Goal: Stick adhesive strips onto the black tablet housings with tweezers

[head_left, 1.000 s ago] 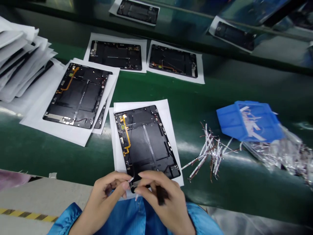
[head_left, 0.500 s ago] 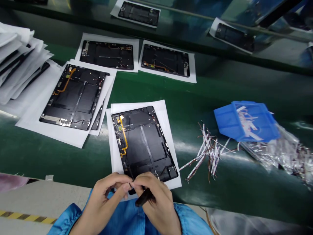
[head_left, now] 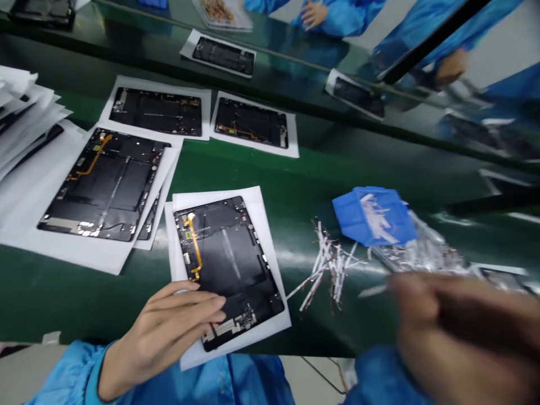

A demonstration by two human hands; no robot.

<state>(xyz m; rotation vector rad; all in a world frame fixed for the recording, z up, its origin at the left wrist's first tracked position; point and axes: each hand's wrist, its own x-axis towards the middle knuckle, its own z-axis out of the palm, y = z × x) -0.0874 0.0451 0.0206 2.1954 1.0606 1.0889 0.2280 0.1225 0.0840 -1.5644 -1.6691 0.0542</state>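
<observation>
Green workbench (head_left: 236, 169) is covered with black tablet panels (head_left: 101, 185) laid on white paper sheets (head_left: 88, 253), and the nearest panel (head_left: 230, 264) is set on its own sheet (head_left: 257, 225) before the person, with its orange ribbon cable (head_left: 193, 247) in place. That panel is touched by the open, flat-fingered left hand (head_left: 162, 318), while the right hand (head_left: 459, 337) is blurred above the bench, its grip impossible to tell. Loose white strips (head_left: 331, 267) are heaped beside a tilted blue tray (head_left: 371, 216) holding more strips (head_left: 377, 216).

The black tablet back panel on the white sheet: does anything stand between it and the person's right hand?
Nothing upright. A loose heap of thin white strips lies on the green mat between the black tablet back panel and the blurred right hand, slightly off the direct line.
</observation>
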